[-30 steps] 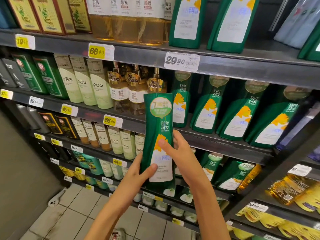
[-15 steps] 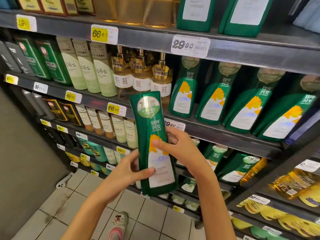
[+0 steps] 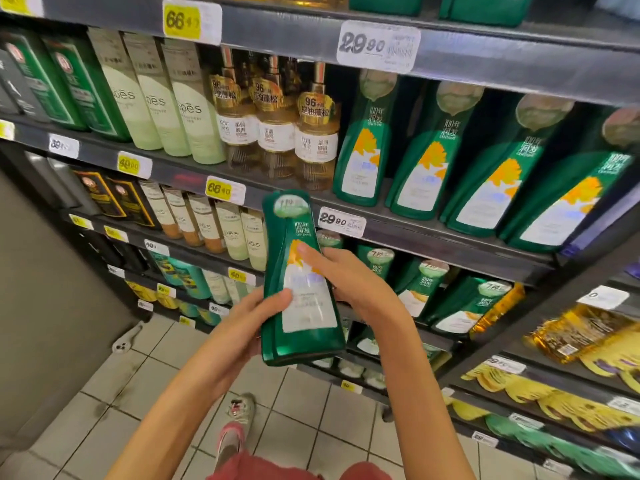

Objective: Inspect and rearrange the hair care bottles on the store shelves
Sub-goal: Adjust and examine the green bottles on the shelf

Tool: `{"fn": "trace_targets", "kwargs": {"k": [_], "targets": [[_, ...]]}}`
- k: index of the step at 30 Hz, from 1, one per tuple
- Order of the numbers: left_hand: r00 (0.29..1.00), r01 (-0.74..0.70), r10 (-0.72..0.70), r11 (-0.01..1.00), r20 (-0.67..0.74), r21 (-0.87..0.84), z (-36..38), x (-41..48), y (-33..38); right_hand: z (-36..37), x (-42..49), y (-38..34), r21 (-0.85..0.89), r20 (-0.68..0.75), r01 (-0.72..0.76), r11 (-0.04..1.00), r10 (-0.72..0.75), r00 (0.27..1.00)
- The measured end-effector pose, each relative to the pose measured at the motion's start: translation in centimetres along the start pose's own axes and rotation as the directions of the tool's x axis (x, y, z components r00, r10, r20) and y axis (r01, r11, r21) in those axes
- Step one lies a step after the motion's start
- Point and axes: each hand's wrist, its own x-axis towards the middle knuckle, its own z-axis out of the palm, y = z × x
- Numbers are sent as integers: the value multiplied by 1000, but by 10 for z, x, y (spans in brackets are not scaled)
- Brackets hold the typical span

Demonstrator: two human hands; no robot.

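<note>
I hold a tall green shampoo bottle [image 3: 294,237] with a white label and a yellow leaf, cap end up, in front of the shelves. My left hand [image 3: 242,323] grips its lower left side, thumb across the label. My right hand [image 3: 349,278] grips its right side, thumb lying over the yellow leaf. Behind it, a row of matching green bottles [image 3: 429,157] leans on the middle shelf [image 3: 433,233]. More of the same green bottles [image 3: 426,289] stand one shelf lower, to the right of my hands.
Gold pump bottles [image 3: 277,126] and pale green bottles [image 3: 156,98] fill the middle shelf to the left. Price tags [image 3: 341,221] line the shelf edges. Yellow packs [image 3: 588,337] lie on the lower right shelves. Tiled floor [image 3: 138,393] and my shoe [image 3: 235,431] show below.
The bottle has come down and toward me, from in front of the middle shelf to the shelf below it. Both hands kept their hold. The view tilted down, showing more floor.
</note>
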Motion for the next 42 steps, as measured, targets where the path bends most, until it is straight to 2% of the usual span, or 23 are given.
{"fn": "trace_targets", "kwargs": {"k": [3,6,10,16,21,24,26,28,32,36,42], "targets": [[990,-136,138,985,-18,111,-4,-5,0,0,-9,-1,23,161,128,992,-130,978],[972,-235,233,960,30,150,-1,-6,8,-3,-24,-5,45,163,196,980,-201,966],[927,-375,360,903,105,212,16,-1,24,-8,-45,0,75,-45,317,945,-315,948],[867,-496,427,794,258,353,54,20,50,-31,-71,-2,161,-377,481,862,-396,837],[754,-655,582,627,306,422,108,42,82,-74,-85,-42,90,-596,588,804,-430,678],[683,-730,605,567,408,381,142,53,113,-107,-97,-76,8,-662,649,761,-482,574],[647,-761,605,544,464,353,162,63,137,-130,-105,-97,-23,-692,653,757,-483,536],[620,-784,610,505,494,360,183,74,161,-152,-113,-117,-55,-696,629,775,-481,532],[552,-833,618,376,559,406,219,94,194,-190,-122,-147,-93,-735,565,820,-440,517],[550,-827,613,304,567,473,239,113,221,-211,-123,-170,-66,-737,571,819,-426,526],[563,-819,564,280,605,501,246,136,240,-228,-111,-182,-147,-743,515,845,-438,507]]}}
